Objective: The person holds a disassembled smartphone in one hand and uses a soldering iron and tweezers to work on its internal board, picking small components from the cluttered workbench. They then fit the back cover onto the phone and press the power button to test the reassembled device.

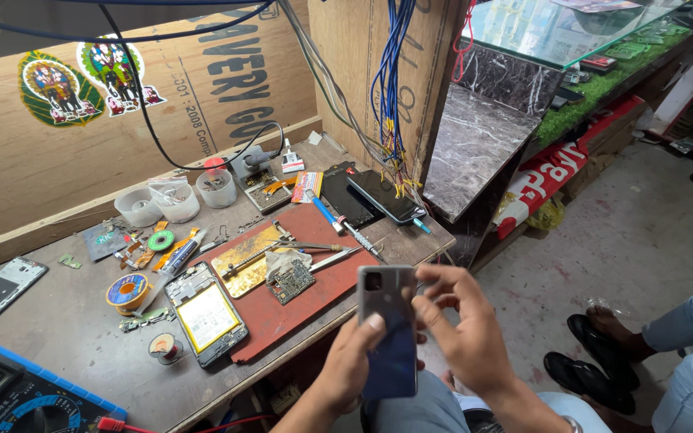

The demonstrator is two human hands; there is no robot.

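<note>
Both hands grip one dark blue-grey smartphone (389,329), back facing up, at lower centre of the frame. Left hand (350,365) clasps its lower half; right hand (465,329) pinches the right edge. Its long axis runs upright, camera corner toward the red rubber work mat (298,301).

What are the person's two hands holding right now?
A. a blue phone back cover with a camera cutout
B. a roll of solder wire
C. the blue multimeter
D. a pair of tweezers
A: the left hand and right hand both grip the blue phone back cover, held above the edge of the workbench, its camera cutout at the top corner.
</note>
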